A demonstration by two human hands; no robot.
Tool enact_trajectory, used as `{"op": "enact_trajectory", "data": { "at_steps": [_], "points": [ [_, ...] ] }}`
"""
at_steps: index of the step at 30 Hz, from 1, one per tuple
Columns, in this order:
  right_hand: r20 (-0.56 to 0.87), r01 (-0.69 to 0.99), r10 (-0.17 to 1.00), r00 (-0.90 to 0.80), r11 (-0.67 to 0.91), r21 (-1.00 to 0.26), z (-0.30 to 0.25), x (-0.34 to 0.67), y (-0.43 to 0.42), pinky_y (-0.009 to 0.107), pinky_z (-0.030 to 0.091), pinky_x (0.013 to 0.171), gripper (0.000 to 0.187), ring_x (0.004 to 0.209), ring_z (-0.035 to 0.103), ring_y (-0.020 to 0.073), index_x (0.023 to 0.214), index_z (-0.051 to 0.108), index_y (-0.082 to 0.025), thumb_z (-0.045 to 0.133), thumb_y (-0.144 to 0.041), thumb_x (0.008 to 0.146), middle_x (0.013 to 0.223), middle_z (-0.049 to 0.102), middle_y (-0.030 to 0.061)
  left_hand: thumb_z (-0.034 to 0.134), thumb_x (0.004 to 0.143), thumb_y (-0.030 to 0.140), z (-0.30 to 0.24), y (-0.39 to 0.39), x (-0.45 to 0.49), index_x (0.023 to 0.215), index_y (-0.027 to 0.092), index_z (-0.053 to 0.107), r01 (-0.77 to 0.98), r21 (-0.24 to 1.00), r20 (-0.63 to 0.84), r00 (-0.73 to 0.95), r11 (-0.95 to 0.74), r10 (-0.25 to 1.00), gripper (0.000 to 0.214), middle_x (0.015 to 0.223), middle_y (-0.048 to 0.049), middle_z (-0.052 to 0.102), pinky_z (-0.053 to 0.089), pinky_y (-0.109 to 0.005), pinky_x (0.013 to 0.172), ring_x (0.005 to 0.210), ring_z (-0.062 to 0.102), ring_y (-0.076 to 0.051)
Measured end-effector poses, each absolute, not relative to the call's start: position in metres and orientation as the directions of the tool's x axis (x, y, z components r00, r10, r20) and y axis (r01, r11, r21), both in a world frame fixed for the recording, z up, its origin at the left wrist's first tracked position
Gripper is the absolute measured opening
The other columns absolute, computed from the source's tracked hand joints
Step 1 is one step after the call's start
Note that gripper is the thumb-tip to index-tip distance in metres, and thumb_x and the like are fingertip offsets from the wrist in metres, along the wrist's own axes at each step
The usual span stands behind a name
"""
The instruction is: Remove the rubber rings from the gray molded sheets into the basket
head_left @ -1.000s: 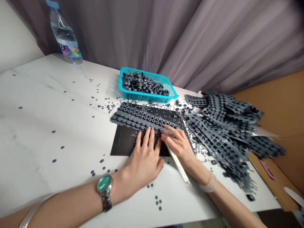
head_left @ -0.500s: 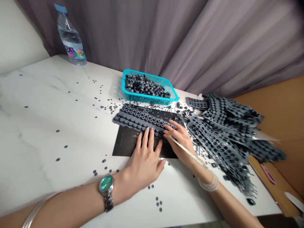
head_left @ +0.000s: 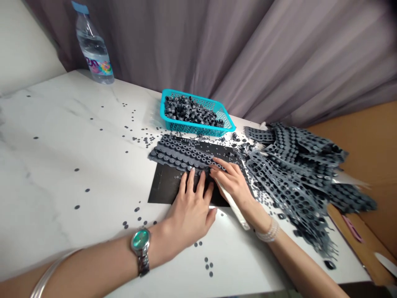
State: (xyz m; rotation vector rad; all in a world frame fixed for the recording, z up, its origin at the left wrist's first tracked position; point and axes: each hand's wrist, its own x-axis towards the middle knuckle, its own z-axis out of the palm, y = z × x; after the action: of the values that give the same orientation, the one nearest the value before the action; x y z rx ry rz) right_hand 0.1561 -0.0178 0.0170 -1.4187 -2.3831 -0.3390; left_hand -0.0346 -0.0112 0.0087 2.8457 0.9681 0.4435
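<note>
A dark grey rubber sheet with rows of round raised rings (head_left: 182, 154) lies on a black mat (head_left: 164, 186). My left hand (head_left: 189, 207) rests flat, fingers spread, with its fingertips at the sheet's near edge. Pinched in my right hand (head_left: 234, 184) is a slim white pen-like tool (head_left: 234, 209), its back end sloping down toward me. The tool's tip is hidden among my fingers, close to the right part of the sheet.
Behind the mat stands a turquoise basket (head_left: 198, 128) of small grey rings. Piled perforated rubber sheets (head_left: 288, 178) cover the right side. Small dark discs (head_left: 77, 207) are scattered over the white table (head_left: 62, 165). A water bottle (head_left: 96, 54) stands back left; a pink tool (head_left: 352, 229) lies on cardboard.
My right hand has shifted slightly left along the sheet, and the white tool has swung to a steeper angle, its back end now clear of the wrist. My left hand stays in place.
</note>
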Motion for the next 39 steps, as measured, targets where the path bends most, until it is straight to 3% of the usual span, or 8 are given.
{"op": "enact_trajectory", "data": {
  "at_steps": [7,11,17,21,28,39],
  "points": [
    [0.511,0.961,0.826,-0.238,0.278,-0.002,0.007,0.156,-0.010,0.044,0.040,0.091,0.020,0.129,0.048,0.0274,0.099,0.055,-0.021,0.039,-0.011,0.095,0.105,0.071,0.0094,0.038,0.093,0.048,0.009,-0.011,-0.033,0.138,0.011,0.049,0.576,0.182,0.219,0.767,-0.797,0.604,0.060,0.146,-0.0217,0.041,0.024,-0.059,0.111,0.138,0.028,-0.044],
    [0.602,0.984,0.798,0.011,0.100,-0.150,0.012,0.173,-0.007,0.044,0.045,0.091,0.012,0.121,0.055,0.0264,0.095,0.057,-0.022,0.045,-0.020,0.095,0.107,0.069,0.0099,0.036,0.093,0.049,0.007,-0.011,-0.033,0.138,0.011,0.049,0.569,0.185,0.236,0.766,-0.801,0.598,0.061,0.146,-0.0222,0.042,0.027,-0.062,0.109,0.137,0.028,-0.046],
    [0.526,0.914,0.849,0.051,0.173,-0.367,0.017,0.170,-0.023,0.042,0.050,0.094,0.008,0.113,0.060,0.0230,0.094,0.061,-0.025,0.054,-0.025,0.092,0.108,0.069,0.0070,0.033,0.095,0.042,0.013,-0.004,-0.038,0.140,0.008,0.045,0.481,0.097,0.356,0.801,-0.872,0.481,0.058,0.147,-0.0200,0.041,0.026,-0.058,0.111,0.137,0.031,-0.043],
    [0.516,0.870,0.855,0.050,0.216,-0.443,0.015,0.158,-0.030,0.038,0.053,0.087,0.008,0.099,0.065,0.0209,0.094,0.065,-0.024,0.057,-0.025,0.090,0.103,0.069,0.0077,0.036,0.095,0.041,0.015,0.010,-0.040,0.140,0.010,0.045,0.489,0.134,0.316,0.804,-0.862,0.504,0.056,0.149,-0.0201,0.039,0.025,-0.056,0.113,0.140,0.030,-0.037],
    [0.517,0.892,0.853,-0.067,0.284,-0.352,0.014,0.153,-0.025,0.038,0.052,0.082,0.011,0.096,0.065,0.0207,0.097,0.068,-0.024,0.061,-0.023,0.088,0.099,0.070,0.0067,0.034,0.094,0.049,0.007,0.017,-0.039,0.140,0.010,0.046,0.466,0.169,0.247,0.833,-0.869,0.495,0.061,0.149,-0.0193,0.038,0.020,-0.056,0.114,0.140,0.030,-0.035],
    [0.553,0.868,0.746,-0.371,0.490,-0.079,0.012,0.159,-0.025,0.039,0.045,0.080,0.017,0.105,0.063,0.0228,0.103,0.061,-0.021,0.059,-0.012,0.088,0.106,0.073,0.0069,0.035,0.094,0.049,0.008,0.015,-0.039,0.134,0.011,0.053,0.468,0.177,0.238,0.833,-0.866,0.499,0.058,0.148,-0.0211,0.039,0.019,-0.057,0.113,0.140,0.030,-0.036]
  ]
}}
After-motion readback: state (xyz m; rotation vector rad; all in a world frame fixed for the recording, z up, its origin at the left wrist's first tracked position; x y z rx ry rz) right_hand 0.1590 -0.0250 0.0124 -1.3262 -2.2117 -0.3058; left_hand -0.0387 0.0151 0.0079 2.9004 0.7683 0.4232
